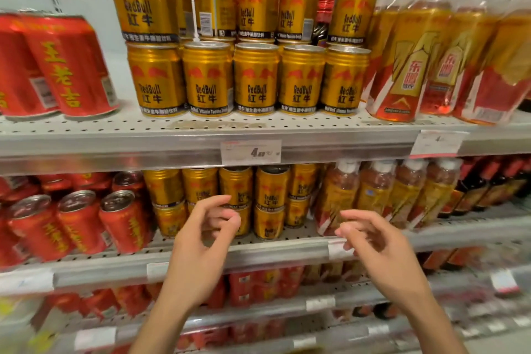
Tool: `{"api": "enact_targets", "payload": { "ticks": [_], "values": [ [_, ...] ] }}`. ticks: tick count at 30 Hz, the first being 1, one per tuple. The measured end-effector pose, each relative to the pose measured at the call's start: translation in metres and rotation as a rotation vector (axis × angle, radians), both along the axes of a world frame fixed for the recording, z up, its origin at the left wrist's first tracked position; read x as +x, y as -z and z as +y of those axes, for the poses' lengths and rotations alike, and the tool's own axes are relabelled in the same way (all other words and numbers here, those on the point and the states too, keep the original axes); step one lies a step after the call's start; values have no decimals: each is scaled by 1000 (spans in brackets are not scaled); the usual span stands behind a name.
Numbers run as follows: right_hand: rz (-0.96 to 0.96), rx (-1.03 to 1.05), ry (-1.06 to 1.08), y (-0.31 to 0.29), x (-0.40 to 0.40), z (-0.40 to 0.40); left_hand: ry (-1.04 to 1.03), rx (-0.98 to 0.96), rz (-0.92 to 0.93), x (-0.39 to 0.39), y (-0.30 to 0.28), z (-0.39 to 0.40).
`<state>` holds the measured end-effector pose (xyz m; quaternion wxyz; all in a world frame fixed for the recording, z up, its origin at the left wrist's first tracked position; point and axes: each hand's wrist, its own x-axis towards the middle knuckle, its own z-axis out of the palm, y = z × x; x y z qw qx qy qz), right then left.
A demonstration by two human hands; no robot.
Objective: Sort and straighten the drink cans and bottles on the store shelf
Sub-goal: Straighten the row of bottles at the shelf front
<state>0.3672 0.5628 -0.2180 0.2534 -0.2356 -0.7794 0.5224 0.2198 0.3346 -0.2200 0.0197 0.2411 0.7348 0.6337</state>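
Gold Red Bull cans stand two high on the upper shelf, the front row upright with labels forward. More gold cans are stacked on the shelf below. My left hand hovers in front of those lower cans with its fingers curled apart, holding nothing. My right hand is beside it, fingers spread and empty, near amber drink bottles. Red cans stand at the upper left, leaning in the wide-angle view.
Tall amber bottles with gold and red labels fill the upper right. Red cans crowd the lower left, dark bottles the lower right. A price tag hangs on the upper shelf edge. Further shelves of red packs run below.
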Motion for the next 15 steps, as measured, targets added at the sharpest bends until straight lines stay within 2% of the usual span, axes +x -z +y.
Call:
{"api": "enact_targets", "payload": {
  "ticks": [5,15],
  "values": [
    [-18,-18,2,8,20,38,-17,-32,-48,26,6,33],
    [-27,-35,-103,1,76,150,-85,-17,-9,106,-8,146]
  ]
}}
